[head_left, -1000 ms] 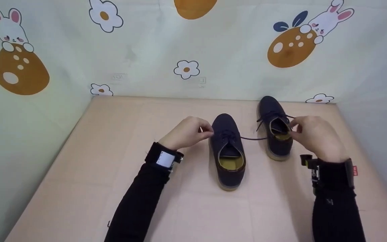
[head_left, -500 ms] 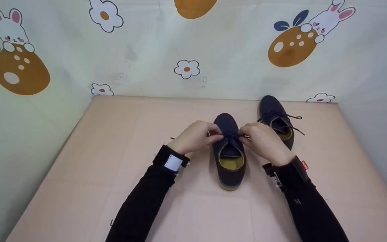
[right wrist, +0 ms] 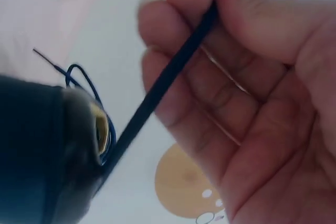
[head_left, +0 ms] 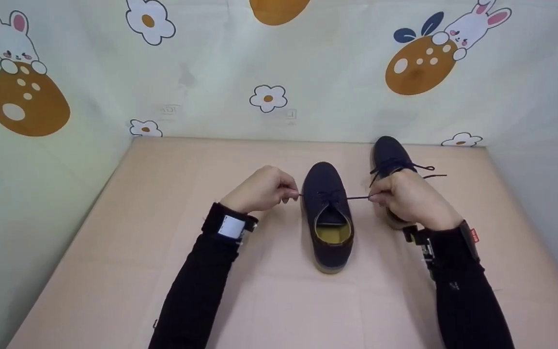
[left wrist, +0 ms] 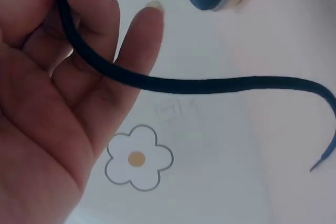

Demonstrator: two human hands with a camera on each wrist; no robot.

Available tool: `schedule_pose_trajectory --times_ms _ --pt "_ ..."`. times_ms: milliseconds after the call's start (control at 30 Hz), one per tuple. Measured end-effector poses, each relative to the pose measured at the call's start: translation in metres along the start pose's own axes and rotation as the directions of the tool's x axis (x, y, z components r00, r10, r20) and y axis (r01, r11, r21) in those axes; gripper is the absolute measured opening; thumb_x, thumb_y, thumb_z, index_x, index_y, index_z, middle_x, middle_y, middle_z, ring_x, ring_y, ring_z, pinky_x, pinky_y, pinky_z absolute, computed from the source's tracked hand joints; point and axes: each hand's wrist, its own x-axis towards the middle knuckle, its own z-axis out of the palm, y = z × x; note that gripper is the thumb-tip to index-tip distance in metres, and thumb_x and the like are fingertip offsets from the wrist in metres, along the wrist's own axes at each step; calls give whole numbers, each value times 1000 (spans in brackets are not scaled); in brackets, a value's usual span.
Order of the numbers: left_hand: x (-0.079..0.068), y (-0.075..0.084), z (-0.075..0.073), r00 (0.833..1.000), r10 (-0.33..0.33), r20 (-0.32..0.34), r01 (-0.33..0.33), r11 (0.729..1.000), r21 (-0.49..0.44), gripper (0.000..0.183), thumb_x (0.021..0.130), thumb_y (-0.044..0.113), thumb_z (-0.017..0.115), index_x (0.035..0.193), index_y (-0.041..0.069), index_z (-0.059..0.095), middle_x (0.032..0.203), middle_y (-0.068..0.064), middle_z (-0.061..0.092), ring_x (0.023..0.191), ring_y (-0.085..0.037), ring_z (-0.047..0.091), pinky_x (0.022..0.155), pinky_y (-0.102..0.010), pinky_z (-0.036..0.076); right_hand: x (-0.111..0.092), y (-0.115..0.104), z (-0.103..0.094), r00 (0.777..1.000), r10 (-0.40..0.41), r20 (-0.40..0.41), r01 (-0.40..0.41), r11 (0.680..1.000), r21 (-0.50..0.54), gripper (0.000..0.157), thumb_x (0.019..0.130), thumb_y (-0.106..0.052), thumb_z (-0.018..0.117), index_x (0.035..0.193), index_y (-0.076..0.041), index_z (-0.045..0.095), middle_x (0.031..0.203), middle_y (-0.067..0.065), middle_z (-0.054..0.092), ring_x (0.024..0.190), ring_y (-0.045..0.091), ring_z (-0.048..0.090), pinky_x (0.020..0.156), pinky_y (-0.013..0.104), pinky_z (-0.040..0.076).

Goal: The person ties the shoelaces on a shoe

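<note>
The nearer dark shoe (head_left: 329,215) stands upright on the tabletop (head_left: 308,310), toe toward the far side. To its left, the left hand (head_left: 263,190) pinches one lace (left wrist: 184,86), a free length with its tip trailing from the fingers. To its right, the right hand (head_left: 410,198) pinches the opposite lace (right wrist: 152,98), which runs straight from the shoe. A second shoe (head_left: 389,151) sits farther right and farther back, partly hidden by the right hand.
</note>
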Motion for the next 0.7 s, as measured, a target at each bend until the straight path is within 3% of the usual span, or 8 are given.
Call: schedule_pose_trajectory --times_ms 167,367,700 --pt "-9 -8 -12 997 -40 69 40 999 9 15 94 9 67 83 7 77 65 6 63 62 -10 55 60 -27 43 -4 1 -3 997 53 58 -51 998 -42 15 81 -3 79 76 -16 76 68 -9 64 65 14 57 65 35 50" --pt "-16 -9 -22 989 -86 119 87 996 1 15 93 7 68 81 11 77 64 6 64 64 -10 55 57 -27 42 -2 -4 -4 995 46 86 -41 997 -61 21 77 1 77 71 -19 74 64 -11 61 61 12 54 64 36 48" --pt "-16 -12 -20 978 -121 173 127 991 -27 14 93 7 68 82 12 77 67 5 65 66 -10 59 57 -26 42 -2 -4 -3 994 74 80 -68 995 -78 16 80 -4 79 75 -19 75 68 -9 62 65 14 56 65 37 49"
